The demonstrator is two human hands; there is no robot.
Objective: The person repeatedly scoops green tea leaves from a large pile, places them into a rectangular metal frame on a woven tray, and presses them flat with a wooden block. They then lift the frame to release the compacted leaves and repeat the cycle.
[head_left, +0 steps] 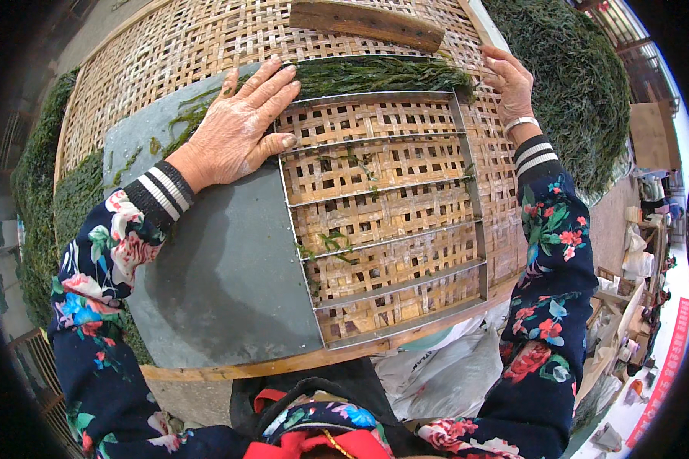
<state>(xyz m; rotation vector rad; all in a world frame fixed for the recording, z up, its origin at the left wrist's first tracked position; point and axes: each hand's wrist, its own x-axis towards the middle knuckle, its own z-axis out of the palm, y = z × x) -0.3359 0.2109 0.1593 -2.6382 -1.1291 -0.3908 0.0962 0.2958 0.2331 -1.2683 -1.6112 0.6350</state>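
My left hand (241,126) lies palm down, fingers stretched out, on the grey board (222,252) and over the left end of a bundle of long dark-green seaweed (379,76). That bundle fills the far strip of a thin metal frame (383,180) with several crossbars. Woven bamboo shows through the frame's other strips, with a few seaweed scraps on it. Beyond the bundle's right end my right hand (507,84) rests at the right edge of the woven bamboo tray (497,206). Its fingers are slightly bent and apart, with nothing visible in them; the palm is hidden.
A brown wooden plank (367,24) lies on the tray's far part. Big seaweed heaps flank it, one on the right (563,92) and one on the left (34,199). A wooden rail (245,372) edges the near side. White plastic bags (444,371) lie below it.
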